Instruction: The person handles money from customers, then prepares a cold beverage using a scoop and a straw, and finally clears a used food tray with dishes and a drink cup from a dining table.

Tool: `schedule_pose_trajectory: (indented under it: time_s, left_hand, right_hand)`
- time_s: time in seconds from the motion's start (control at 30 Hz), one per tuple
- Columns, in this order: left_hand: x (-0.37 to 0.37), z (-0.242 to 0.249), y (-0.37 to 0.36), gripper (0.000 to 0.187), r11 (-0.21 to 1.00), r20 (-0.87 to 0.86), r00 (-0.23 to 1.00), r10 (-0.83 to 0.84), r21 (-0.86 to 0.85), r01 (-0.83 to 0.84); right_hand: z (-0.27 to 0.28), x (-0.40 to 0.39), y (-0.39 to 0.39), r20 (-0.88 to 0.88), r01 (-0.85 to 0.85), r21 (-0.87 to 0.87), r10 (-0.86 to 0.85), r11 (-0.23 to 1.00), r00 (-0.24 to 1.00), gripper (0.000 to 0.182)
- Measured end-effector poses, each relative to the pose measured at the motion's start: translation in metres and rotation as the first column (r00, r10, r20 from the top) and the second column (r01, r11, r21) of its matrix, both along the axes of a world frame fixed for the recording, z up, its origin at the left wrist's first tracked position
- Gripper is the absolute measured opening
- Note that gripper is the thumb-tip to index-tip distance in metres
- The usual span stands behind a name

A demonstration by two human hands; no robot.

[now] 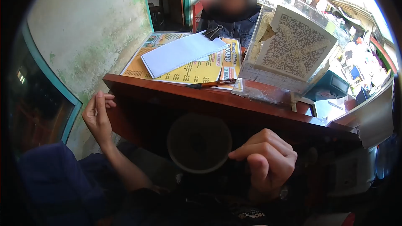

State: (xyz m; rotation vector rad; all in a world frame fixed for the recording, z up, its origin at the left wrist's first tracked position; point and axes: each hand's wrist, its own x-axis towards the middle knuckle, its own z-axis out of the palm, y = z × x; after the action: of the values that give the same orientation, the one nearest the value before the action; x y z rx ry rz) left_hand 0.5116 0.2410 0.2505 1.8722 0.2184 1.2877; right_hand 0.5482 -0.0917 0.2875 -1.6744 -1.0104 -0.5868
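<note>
My left hand [98, 119] is raised beside the left end of the brown wooden table [167, 93]. Its fingers are loosely bent and apart, with nothing in them. Below the table's front edge, my right hand [270, 157] is half curled and empty, thumb and index fingertip apart. That index fingertip overlaps the rim of a faint dark disc [199, 142] in this view. On the tabletop, a stack of white paper slips [180, 54] under a black binder clip [212, 32] lies across yellow printed menus [142, 65]. A dark pen with an orange-brown barrel [213, 83] rests along the front edge.
A clear acrylic stand with a QR code sheet [297, 44] stands at the right, a dark teal box [328, 86] behind it. Across the table sits a person in a dark jacket [230, 29]. A stained wall [92, 29] borders the left side.
</note>
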Motion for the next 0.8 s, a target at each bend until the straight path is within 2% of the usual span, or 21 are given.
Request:
schedule_pose_trajectory:
  time_s: [0.13,0.23,0.33,0.5,0.57,0.63,0.73,0.8]
  left_hand:
    - [-0.002,0.013,0.007,0.028,0.993,-0.117,0.987,-0.114,-0.019,0.113]
    - [0.000,0.022,0.010,0.025,0.985,-0.166,0.971,-0.170,-0.057,0.163]
    - [0.003,0.034,0.010,0.025,0.987,-0.173,0.972,-0.158,-0.040,0.154]
    - [0.016,0.049,0.008,0.021,0.990,-0.084,0.992,-0.099,0.095,0.107]
    - [0.024,0.044,0.015,0.018,0.970,-0.065,0.997,-0.045,0.236,0.059]
    - [0.028,0.041,0.019,0.014,0.919,-0.098,0.995,0.028,0.395,0.013]
    - [0.030,0.042,0.020,0.012,0.842,-0.066,0.997,0.043,0.539,-0.001]
    - [0.030,0.044,0.019,0.011,0.810,-0.124,0.992,0.016,0.584,0.060]
  right_hand:
    - [-0.009,0.003,0.006,-0.088,0.081,0.023,-0.079,0.996,0.993,0.016]
    - [-0.017,0.008,0.009,-0.083,0.123,0.037,-0.119,0.992,0.989,0.016]
    - [-0.022,0.011,0.013,-0.056,0.219,0.078,-0.215,0.973,0.975,0.014]
    - [-0.027,0.019,0.018,0.101,0.429,0.139,-0.443,0.893,0.891,0.011]
    - [-0.032,0.026,0.026,0.111,0.478,0.150,-0.495,0.866,0.862,0.015]
    - [-0.034,0.028,0.030,0.130,0.525,0.135,-0.541,0.840,0.831,0.018]
    - [-0.035,0.030,0.034,0.164,0.566,0.100,-0.574,0.819,0.802,0.021]
    - [-0.035,0.030,0.036,0.165,0.598,0.086,-0.603,0.797,0.780,0.023]
